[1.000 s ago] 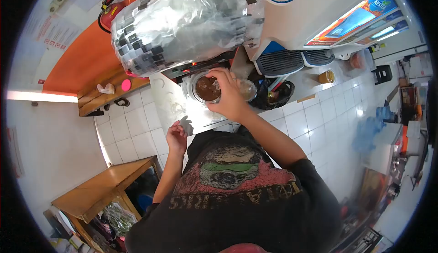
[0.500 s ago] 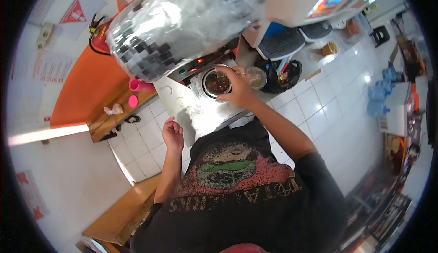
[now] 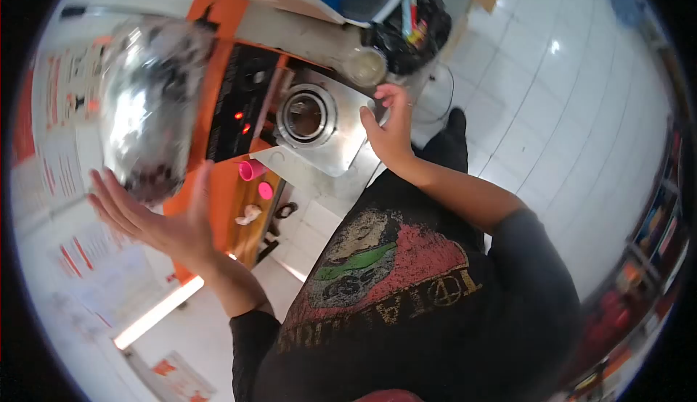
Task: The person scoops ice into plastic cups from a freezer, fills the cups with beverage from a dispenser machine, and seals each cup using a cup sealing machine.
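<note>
A cup of dark drink [image 3: 305, 117] sits in the round metal holder of a steel machine plate [image 3: 341, 130]. My right hand [image 3: 390, 128] is just to the right of that plate, fingers apart and holding nothing. At the left, my left hand [image 3: 163, 224] is spread open below a plastic-wrapped silvery bundle [image 3: 149, 108]; whether the fingertips touch it I cannot tell. Between bundle and cup stands an orange machine with a black panel [image 3: 239, 97] and red lights. Another clear cup [image 3: 365, 66] stands above the plate.
A black plastic bag [image 3: 428, 32] with small colourful items lies beyond the clear cup. Pink containers [image 3: 251, 170] are near a wooden bench [image 3: 243, 217]. White floor tiles [image 3: 537, 90] stretch to the right, with shelves [image 3: 653, 213] at the far edge.
My right hand has let go of the drink cup and moved off to its right. My left hand has risen and spread towards the bundle. The view has turned to the left.
</note>
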Tool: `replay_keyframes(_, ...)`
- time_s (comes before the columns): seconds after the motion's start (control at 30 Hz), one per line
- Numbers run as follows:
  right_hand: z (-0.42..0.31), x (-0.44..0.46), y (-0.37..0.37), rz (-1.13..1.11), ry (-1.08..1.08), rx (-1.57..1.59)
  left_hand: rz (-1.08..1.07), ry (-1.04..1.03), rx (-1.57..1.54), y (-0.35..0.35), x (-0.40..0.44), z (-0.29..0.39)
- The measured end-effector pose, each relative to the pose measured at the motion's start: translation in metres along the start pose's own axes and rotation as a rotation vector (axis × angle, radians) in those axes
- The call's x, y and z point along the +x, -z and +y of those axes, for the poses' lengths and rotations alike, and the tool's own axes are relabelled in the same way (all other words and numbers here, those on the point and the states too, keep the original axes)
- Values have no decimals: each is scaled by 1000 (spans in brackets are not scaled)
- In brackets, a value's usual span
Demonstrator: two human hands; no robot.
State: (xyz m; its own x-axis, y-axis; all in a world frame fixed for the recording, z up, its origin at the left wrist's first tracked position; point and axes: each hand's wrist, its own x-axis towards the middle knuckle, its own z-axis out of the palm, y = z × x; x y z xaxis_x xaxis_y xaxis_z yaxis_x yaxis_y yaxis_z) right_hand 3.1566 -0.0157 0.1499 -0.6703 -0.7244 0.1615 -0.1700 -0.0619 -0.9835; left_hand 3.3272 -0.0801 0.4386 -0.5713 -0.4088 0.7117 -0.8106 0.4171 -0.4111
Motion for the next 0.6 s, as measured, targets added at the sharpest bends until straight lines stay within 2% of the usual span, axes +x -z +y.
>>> replay_keyframes(0.03, 11, -13, 4, 167, -133, 27, -158, -1, 147, -2, 12, 6)
replay_keyframes(0.07, 20, -23, 5, 190, -135, 73, -177, -56, 129, -9, 19, 9)
replay_keyframes(0.13, 39, -42, 2, 125, -163, 165, -203, 29, 127, -24, 31, 8)
replay_keyframes(0.17, 45, -46, -1, 96, -170, 220, -205, -2, 120, -27, 33, 8)
replay_keyframes(0.23, 42, -51, 5, 43, -291, 258, -298, 117, 193, -23, 38, 7)
replay_keyframes(0.3, 43, -51, 7, -85, -297, 341, -331, 135, 191, -17, 45, 15)
replay_keyframes(0.4, 45, -49, -1, -114, -323, 447, -437, 252, 108, -19, 47, -6)
replay_keyframes(0.5, 42, -46, 4, -140, -334, 471, -519, 190, 35, -24, 59, -44)
replay_keyframes(0.6, 44, -46, 3, -126, -311, 495, -650, 303, -284, -25, 66, -62)
